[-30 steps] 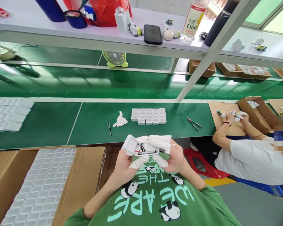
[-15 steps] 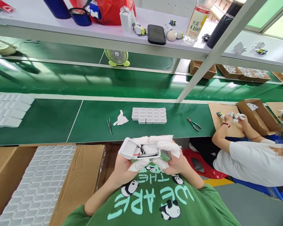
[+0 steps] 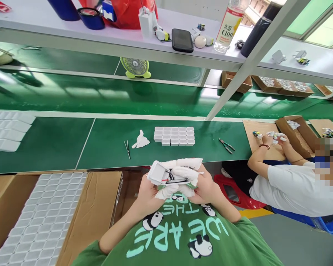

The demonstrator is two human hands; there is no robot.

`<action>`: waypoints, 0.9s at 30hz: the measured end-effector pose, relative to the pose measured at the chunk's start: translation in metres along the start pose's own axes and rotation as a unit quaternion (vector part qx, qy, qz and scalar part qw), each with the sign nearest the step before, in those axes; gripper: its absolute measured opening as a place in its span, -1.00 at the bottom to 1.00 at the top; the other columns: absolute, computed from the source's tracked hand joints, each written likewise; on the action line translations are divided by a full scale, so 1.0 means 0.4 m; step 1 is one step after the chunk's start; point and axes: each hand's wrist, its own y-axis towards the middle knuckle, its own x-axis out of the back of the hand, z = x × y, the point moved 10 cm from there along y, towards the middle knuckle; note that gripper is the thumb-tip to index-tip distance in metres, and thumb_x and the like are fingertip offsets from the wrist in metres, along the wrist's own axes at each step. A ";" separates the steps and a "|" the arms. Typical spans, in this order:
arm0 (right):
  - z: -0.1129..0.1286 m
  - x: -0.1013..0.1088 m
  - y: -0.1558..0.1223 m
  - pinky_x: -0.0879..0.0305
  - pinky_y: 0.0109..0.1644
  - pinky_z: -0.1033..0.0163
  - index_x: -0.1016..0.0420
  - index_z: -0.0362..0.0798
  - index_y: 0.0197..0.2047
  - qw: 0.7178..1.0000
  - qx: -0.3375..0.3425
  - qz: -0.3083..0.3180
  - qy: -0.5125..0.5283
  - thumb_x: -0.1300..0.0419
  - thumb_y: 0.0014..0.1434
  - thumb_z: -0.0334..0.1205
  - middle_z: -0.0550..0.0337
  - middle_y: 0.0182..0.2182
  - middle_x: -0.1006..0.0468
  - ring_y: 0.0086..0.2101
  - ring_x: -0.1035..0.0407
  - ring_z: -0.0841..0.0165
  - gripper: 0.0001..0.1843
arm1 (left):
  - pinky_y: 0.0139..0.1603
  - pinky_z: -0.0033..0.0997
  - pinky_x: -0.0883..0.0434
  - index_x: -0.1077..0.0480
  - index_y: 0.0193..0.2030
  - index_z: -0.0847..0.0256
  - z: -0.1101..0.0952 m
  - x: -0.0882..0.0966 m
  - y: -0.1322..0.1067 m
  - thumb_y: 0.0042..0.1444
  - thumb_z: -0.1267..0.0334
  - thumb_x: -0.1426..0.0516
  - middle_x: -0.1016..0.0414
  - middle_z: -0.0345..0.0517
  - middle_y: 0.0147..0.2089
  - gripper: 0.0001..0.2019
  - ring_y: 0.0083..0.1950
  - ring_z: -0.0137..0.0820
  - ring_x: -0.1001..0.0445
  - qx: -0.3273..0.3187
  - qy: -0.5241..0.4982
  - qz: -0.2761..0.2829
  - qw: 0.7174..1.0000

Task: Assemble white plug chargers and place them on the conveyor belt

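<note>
Close to my chest, both hands hold a white plastic housing [image 3: 157, 173] with black and red wires inside. My left hand [image 3: 151, 188] wraps its left end, fingers behind and thumb in front. My right hand [image 3: 201, 181] grips the right end, and its white-covered fingers lie over the open part. White coverings sit on the fingers of both hands. Beyond them on the green bench [image 3: 108, 147] lie tweezers [image 3: 127, 149], a crumpled white finger covering or cloth [image 3: 141, 140], a block of small white cases [image 3: 174, 136] in rows, and pliers [image 3: 226, 146].
A cardboard box [image 3: 97, 199] with rows of white cases stands at lower left. More white cases [image 3: 11, 131] are stacked on the bench's left. At right, a co-worker [image 3: 283, 181] handles small parts beside a cardboard box [image 3: 296, 135]. A shelf [image 3: 111, 42] crosses above.
My right fingers have moved left and inward over the open part of the housing, covering more of it. The housing has shifted slightly right. The view has turned a little.
</note>
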 end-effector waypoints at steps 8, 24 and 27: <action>0.016 0.021 0.018 -0.51 0.14 0.08 -0.28 0.19 0.40 0.999 -0.009 -0.026 0.034 -0.24 0.34 -0.28 0.05 0.16 -0.57 0.08 -0.51 0.14 -0.40 | 0.00 -0.21 -0.63 -0.61 -0.07 0.19 0.021 -0.009 -0.002 0.05 0.01 -0.39 -0.68 0.06 -0.14 -0.62 -0.11 -0.16 -0.66 0.000 -0.023 0.013 1.000; -0.185 -0.144 -0.072 -0.58 -0.17 0.16 -0.46 0.06 -0.09 0.641 -0.452 -0.107 0.611 -0.38 0.18 0.08 0.19 -0.27 -0.60 -0.19 -0.55 0.25 -0.64 | -0.07 -0.27 -0.58 -0.46 0.25 0.01 -0.136 0.005 0.013 0.14 0.07 -0.36 -0.54 -0.04 0.00 -0.47 0.00 -0.25 -0.54 -0.262 0.266 -0.101 0.922; -0.185 -0.143 -0.068 -0.57 -0.18 0.15 -0.46 0.06 -0.12 0.635 -0.453 -0.113 0.616 -0.39 0.16 0.08 0.19 -0.28 -0.59 -0.18 -0.54 0.24 -0.63 | -0.05 -0.25 -0.58 -0.44 0.27 0.02 -0.142 0.001 0.019 0.16 0.06 -0.35 -0.54 -0.03 0.00 -0.46 0.00 -0.24 -0.54 -0.266 0.289 -0.098 0.914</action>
